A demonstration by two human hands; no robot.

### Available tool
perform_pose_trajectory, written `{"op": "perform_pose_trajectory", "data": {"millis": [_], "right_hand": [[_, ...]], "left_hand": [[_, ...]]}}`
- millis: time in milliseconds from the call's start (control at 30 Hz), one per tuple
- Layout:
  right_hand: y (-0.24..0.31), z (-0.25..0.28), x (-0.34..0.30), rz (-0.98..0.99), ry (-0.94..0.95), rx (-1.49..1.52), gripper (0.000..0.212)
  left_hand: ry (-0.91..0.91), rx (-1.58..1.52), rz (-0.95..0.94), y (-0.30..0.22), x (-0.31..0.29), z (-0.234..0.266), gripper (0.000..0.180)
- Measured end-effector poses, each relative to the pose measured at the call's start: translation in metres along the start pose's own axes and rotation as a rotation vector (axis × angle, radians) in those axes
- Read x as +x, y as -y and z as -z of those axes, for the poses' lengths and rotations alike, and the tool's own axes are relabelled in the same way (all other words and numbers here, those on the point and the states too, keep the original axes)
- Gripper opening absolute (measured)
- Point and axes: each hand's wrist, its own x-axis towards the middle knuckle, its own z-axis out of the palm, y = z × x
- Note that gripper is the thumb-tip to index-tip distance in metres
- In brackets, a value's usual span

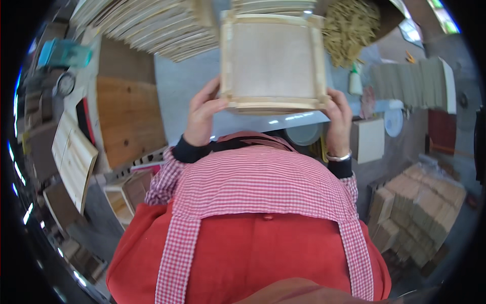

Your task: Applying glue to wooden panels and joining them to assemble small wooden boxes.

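Between my two hands is a square, shallow wooden box or frame (274,60), with pale strips along its edges and a flat panel inside them. My left hand (203,112) grips its near left corner, thumb along the side and fingers bent behind. At the near right corner, my right hand (338,120) is closed on it in the same way, with a bracelet at the wrist. The box is tilted toward me over the grey-blue worktable (185,86). Its underside is hidden, and the picture is slightly blurred.
Stacked thin wooden panels (157,30) fill the far left of the table. A heap of small wooden strips (350,30), a glue bottle (355,81) and a row of upright boards (412,83) stand to the right. Bundled wood blocks (417,207) are piled at the lower right.
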Motion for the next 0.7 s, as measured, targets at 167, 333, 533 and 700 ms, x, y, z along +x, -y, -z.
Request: {"op": "perform_pose_trajectory", "data": {"millis": [167,333,533,700], "right_hand": [[-0.007,0.014,0.012,0.059,0.086,0.01,0.034],[-0.1,0.07,0.085,-0.031,0.087,-0.183,0.029],[-0.233,0.111,0.212,0.113,-0.278,-0.782,0.022],[-0.288,0.127,0.259,-0.15,-0.28,-1.211,0.02]], "left_hand": [[0.023,0.014,0.043,-0.014,-0.005,-0.004,0.064],[-0.196,-0.1,0.005,-0.004,-0.016,-0.011,0.06],[-0.552,-0.272,0.053,0.007,-0.035,0.018,0.052],[-0.721,-0.377,0.141,0.009,-0.051,0.006,0.046]]}}
